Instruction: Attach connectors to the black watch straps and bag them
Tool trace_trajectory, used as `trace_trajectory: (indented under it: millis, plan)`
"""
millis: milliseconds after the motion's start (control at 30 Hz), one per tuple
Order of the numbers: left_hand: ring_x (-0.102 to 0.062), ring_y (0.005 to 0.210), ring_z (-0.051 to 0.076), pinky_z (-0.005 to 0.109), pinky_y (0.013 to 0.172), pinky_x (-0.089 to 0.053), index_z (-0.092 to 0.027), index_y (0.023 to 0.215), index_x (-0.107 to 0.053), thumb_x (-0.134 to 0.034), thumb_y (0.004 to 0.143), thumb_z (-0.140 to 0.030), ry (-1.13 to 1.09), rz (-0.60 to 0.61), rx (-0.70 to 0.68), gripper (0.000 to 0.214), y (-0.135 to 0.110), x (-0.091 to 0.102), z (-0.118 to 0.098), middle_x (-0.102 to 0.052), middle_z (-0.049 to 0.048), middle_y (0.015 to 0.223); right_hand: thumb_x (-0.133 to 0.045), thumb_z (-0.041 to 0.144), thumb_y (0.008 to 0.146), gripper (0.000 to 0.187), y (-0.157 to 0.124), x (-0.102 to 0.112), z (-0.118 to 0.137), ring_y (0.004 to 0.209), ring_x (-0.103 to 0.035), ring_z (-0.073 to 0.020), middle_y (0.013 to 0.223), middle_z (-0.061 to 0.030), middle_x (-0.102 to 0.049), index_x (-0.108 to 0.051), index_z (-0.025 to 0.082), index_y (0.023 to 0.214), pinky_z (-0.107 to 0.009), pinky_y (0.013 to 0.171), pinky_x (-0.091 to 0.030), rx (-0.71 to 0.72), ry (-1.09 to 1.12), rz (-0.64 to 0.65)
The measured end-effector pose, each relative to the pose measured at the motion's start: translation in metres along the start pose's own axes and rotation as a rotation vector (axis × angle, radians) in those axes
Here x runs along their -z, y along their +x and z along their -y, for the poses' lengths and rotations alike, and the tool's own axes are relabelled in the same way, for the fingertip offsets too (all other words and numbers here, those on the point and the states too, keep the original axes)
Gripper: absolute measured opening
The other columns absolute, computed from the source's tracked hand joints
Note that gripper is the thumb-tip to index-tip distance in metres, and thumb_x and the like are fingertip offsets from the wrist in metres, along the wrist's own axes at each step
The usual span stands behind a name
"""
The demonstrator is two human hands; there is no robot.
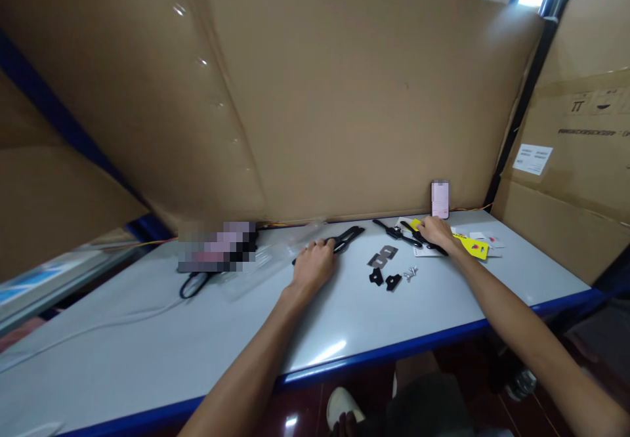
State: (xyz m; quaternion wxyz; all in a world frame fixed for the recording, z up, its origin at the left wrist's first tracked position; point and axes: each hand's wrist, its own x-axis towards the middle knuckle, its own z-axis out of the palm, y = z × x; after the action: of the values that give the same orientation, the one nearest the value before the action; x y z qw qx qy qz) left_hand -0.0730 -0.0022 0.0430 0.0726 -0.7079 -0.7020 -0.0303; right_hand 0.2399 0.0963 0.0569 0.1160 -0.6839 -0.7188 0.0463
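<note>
On the counter (236,352), the left hand (315,263) has its grip closed over black pieces (350,236); the right hand (436,231) rests on a black tool (435,249), whether clamped I cannot tell. Between them lie grey plates (382,256), then black brackets (378,282), then screws (411,272).

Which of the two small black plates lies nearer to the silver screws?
The right plate, just left of the screws; the other plate lies farther left.
</note>
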Motion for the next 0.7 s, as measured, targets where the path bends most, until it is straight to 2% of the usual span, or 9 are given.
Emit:
trace_trajectory:
  millis: [133, 233, 300, 433, 700]
  plan:
    - [-0.065, 0.114, 0.035, 0.041, 0.092, -0.049, -0.009, 0.124, -0.063, -0.039, 0.103, -0.038, -0.007, -0.016, 0.07, 0.043, -0.002, 0.001, 0.0, -0.07, 0.0233, 0.119, -0.048, 0.034, 0.101, 0.038, -0.008, 0.008, 0.007, 0.111, -0.07, -0.0312, 0.118, -0.024, -0.074, -0.077, 0.013, 0.113, -0.033, 0.083, -0.047, -0.003, -0.079, -0.118]
    - [-0.066, 0.114, 0.037, 0.043, 0.091, -0.049, -0.004, 0.123, -0.062, -0.035, 0.104, -0.034, -0.004, -0.013, 0.105, 0.045, -0.003, 0.0, -0.003, -0.071, 0.026, 0.117, -0.045, 0.034, 0.103, 0.038, -0.015, 0.015, 0.018, 0.107, -0.072, -0.0292, 0.113, -0.0196, -0.076, -0.077, 0.017, 0.112, -0.033, 0.082, -0.047, 0.03, -0.085, -0.199]
    - [-0.067, 0.112, 0.037, 0.043, 0.09, -0.05, -0.005, 0.123, -0.061, -0.036, 0.103, -0.032, -0.021, -0.001, 0.114, 0.043, -0.003, -0.003, -0.006, -0.072, 0.0258, 0.116, -0.046, 0.036, 0.103, 0.037, -0.02, 0.018, 0.026, 0.105, -0.072, -0.028, 0.111, -0.0178, -0.077, -0.078, 0.019, 0.111, -0.032, 0.082, -0.047, 0.064, -0.077, -0.194]
    - [-0.069, 0.11, 0.036, 0.042, 0.09, -0.051, -0.005, 0.121, -0.06, -0.038, 0.103, -0.041, -0.056, -0.009, 0.109, 0.046, -0.001, -0.009, -0.011, -0.073, 0.0264, 0.112, -0.048, 0.037, 0.102, 0.036, -0.028, 0.018, 0.038, 0.105, -0.072, -0.028, 0.11, -0.0176, -0.077, -0.079, 0.019, 0.108, -0.032, 0.084, -0.047, 0.121, -0.091, -0.134]
    - [-0.068, 0.114, 0.038, 0.04, 0.088, -0.052, -0.006, 0.12, -0.062, -0.048, 0.099, -0.041, -0.214, 0.038, 0.161, 0.043, 0.001, -0.009, -0.011, -0.072, 0.0262, 0.119, -0.053, 0.034, 0.099, 0.03, -0.031, 0.019, 0.041, 0.101, -0.072, -0.0283, 0.105, -0.0157, -0.078, -0.08, 0.019, 0.102, -0.03, 0.077, -0.045, 0.193, -0.106, -0.083]
